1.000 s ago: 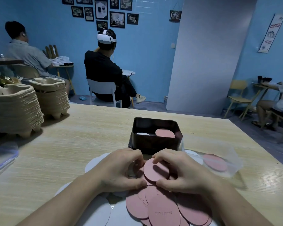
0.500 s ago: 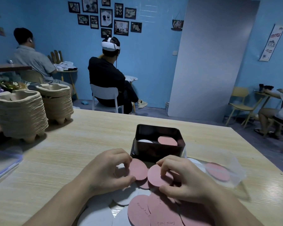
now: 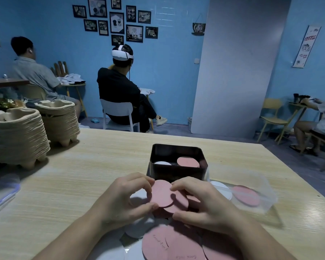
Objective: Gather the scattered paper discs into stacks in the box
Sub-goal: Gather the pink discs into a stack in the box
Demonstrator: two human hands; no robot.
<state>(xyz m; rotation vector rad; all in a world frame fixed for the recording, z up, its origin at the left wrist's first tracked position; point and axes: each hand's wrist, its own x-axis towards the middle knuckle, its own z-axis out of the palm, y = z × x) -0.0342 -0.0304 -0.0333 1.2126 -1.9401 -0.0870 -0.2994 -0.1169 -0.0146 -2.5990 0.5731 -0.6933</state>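
discs [image 3: 160, 194] sit pinched between your left hand [image 3: 127, 200] and right hand [image 3: 205, 206], likely squaring a stack for the box [image 3: 176, 172].

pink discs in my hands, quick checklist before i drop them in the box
1. Left hand grips the held discs: ok.
2. Right hand grips them too: ok.
3. Held discs squared up: not ok, their edges are offset.
4. Box open, pink stack on its right side: ok.
5. Room left above that stack: cannot tell.
6. All discs gathered: not ok, loose discs lie below the hands.
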